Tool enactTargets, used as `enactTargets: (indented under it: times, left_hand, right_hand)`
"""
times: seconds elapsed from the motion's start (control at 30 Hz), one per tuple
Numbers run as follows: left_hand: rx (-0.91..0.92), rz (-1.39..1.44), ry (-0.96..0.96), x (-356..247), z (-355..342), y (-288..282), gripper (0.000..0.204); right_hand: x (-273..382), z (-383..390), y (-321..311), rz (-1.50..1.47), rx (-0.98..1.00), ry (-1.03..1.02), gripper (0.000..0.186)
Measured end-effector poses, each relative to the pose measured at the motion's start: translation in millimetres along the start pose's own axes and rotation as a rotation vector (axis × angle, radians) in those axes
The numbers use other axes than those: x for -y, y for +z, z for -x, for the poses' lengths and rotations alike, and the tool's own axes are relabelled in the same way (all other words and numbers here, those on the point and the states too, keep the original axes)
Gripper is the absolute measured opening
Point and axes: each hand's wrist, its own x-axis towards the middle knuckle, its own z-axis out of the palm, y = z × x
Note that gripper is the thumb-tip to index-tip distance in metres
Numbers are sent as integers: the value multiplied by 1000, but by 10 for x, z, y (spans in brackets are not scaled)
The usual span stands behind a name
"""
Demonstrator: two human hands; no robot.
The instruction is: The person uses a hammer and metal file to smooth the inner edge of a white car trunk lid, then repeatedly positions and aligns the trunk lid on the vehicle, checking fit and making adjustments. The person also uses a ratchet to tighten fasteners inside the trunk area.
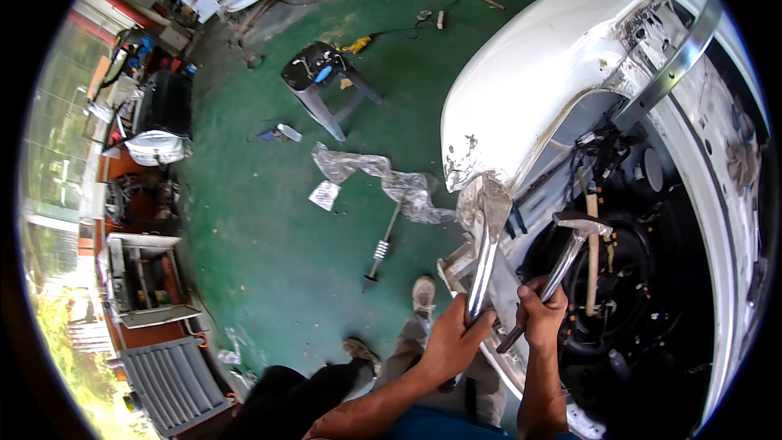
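Note:
My left hand (pixel 456 334) is closed around a long, shiny metal body spoon (pixel 485 253). Its broad, flat head lies against the scuffed, bare-metal lower corner of a white car's rear body panel (pixel 538 65). My right hand (pixel 539 310) grips a metal hammer (pixel 562 265) by its dark lower handle, with the head raised to the right of the spoon. Below and behind the hammer is the open trunk well (pixel 660 293), with black parts and a wooden handle (pixel 590 277) in it. The trunk's lower edge (pixel 509 358) runs under my hands.
On the green floor (pixel 261 261) are a grey stool (pixel 326 102) with items on it, crumpled plastic film (pixel 399 179) and a slide hammer (pixel 377 253). Carts and parts (pixel 151 269) line the left side. Feet (pixel 354 350) in sneakers show below, some possibly another person's.

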Motion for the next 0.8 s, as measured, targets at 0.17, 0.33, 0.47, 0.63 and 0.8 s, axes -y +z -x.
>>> enactTargets:
  times: [0.17, 0.33, 0.47, 0.63, 0.8]
  left_hand:
    - [-34, -68, -113, 507, 283, -336, 32]
    - [-84, -29, -204, 934, 385, -647, 31]
    - [-122, -12, -281, 1237, 363, -846, 30]
    - [-140, -19, -255, 1618, 261, -1167, 30]
    - [-179, -40, -275, 1835, 145, -1522, 26]
  right_hand:
    - [-53, 289, -419, 181, 112, -84, 16]
    - [-5, 349, -170, 344, -40, 166, 14]
    - [-57, 506, 86, 388, -76, 236, 15]
    - [16, 661, 349, 666, -34, 295, 20]
    - [140, 719, 651, 744, 23, 230, 24]
